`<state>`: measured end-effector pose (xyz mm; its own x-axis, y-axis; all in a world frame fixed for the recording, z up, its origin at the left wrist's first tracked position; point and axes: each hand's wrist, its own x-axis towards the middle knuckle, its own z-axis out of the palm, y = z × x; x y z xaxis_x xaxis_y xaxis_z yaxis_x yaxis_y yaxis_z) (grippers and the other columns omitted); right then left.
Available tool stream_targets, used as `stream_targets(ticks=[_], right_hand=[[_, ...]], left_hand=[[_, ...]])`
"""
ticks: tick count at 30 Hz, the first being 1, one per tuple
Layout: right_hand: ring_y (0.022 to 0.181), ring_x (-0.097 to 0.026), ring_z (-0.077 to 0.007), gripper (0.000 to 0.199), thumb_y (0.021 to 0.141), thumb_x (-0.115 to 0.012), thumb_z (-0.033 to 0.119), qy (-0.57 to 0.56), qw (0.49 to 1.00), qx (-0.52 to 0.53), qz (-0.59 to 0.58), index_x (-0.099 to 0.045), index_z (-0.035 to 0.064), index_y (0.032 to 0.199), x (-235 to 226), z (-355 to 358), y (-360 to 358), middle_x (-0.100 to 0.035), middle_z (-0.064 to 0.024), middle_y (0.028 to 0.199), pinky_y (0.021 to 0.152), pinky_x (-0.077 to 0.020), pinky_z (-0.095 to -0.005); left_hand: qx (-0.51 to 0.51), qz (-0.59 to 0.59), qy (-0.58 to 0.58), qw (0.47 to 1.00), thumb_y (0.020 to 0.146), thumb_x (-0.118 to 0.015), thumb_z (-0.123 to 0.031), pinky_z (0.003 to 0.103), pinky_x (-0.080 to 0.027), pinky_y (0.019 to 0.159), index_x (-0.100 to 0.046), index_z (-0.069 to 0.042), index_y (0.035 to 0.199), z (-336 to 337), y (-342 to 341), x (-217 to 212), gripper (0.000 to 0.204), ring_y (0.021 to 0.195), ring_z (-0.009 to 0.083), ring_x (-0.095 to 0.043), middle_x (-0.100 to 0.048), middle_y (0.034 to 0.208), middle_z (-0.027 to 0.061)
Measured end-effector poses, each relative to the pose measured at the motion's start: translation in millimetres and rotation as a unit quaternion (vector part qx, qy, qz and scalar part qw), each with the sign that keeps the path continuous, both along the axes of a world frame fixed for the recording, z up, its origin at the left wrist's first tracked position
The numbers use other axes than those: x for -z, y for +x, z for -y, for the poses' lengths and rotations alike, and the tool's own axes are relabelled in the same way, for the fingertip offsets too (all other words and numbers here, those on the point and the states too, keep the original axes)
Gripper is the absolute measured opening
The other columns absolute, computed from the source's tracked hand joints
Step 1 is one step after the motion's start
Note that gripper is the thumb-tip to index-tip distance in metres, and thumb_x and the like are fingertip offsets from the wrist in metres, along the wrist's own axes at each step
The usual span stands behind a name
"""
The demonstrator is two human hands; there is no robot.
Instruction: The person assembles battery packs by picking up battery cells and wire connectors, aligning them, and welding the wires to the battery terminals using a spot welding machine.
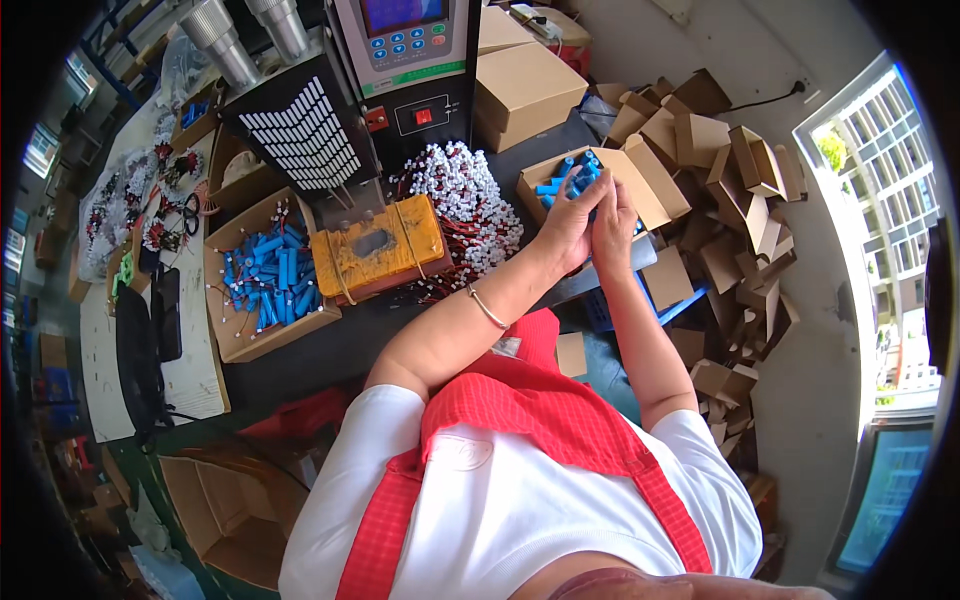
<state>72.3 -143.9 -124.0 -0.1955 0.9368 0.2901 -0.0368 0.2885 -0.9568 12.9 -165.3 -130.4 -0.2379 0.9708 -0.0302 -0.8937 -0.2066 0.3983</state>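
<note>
My left hand (566,228), with a bracelet at its wrist, reaches right to an open cardboard box (650,185) that contains blue cylindrical battery cells (548,188). Its fingers are curled, and blue cells show at the fingertips. Pressed up beside it is my right hand (612,228), fingers bent and held together; what lies between the two palms is hidden. Both hands are above the near side of the box and cover part of its contents.
A spot welder (400,90) with a control panel stands behind a yellow block (380,245) bound with bands. White connectors on red wires (460,190) lie heaped beside it. Another box (225,340) contains wired blue cells. Empty cartons (740,220) pile up at right.
</note>
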Motion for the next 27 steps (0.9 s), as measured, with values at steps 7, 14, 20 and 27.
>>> stream_targets(ticks=[7,14,20,27], right_hand=[[0.117,-0.041,-0.0284,0.025,0.089,-0.049,0.015,0.239,0.948,0.052,0.201,-0.061,0.004,0.109,9,10,16,-0.05,-0.0142,0.121,0.1,-0.0291,-0.0358],[0.087,-0.057,-0.011,0.019,0.091,-0.05,0.009,0.152,0.985,-0.021,0.076,-0.06,-0.0003,0.105,-28,19,40,-0.061,-0.0055,0.096,0.079,-0.0451,-0.0232],[0.075,-0.058,-0.0111,0.013,0.083,-0.06,0.005,0.194,0.938,-0.2,0.207,-0.063,-0.0012,0.095,-26,20,-6,-0.061,-0.0055,0.081,0.067,-0.0467,-0.0232],[0.073,-0.061,-0.0295,0.023,0.077,-0.064,0.026,0.335,0.827,-0.255,0.373,-0.062,0.0042,0.085,-14,29,-91,-0.06,-0.0134,0.081,0.062,-0.0495,-0.038]], left_hand=[[0.063,0.112,0.013,0.992,0.082,-0.066,-0.026,0.032,-0.045,0.088,-0.052,-0.009,0.109,9,1,6,0.034,0.096,0.0164,-0.055,-0.056,0.105,0.0043],[0.075,0.107,-0.092,0.987,0.077,-0.071,-0.015,0.029,-0.053,0.076,-0.057,-0.01,0.098,55,-23,-8,0.026,0.083,0.0145,-0.061,-0.062,0.091,0.0045],[0.196,0.12,-0.108,0.967,0.079,-0.068,-0.013,0.03,-0.051,0.079,-0.055,-0.005,0.107,149,-39,9,0.031,0.088,0.0171,-0.06,-0.061,0.1,0.009],[0.191,0.012,-0.188,0.963,0.077,-0.068,-0.01,0.035,-0.048,0.084,-0.054,-0.003,0.106,222,-57,34,0.033,0.09,0.0199,-0.059,-0.06,0.098,0.0094]])
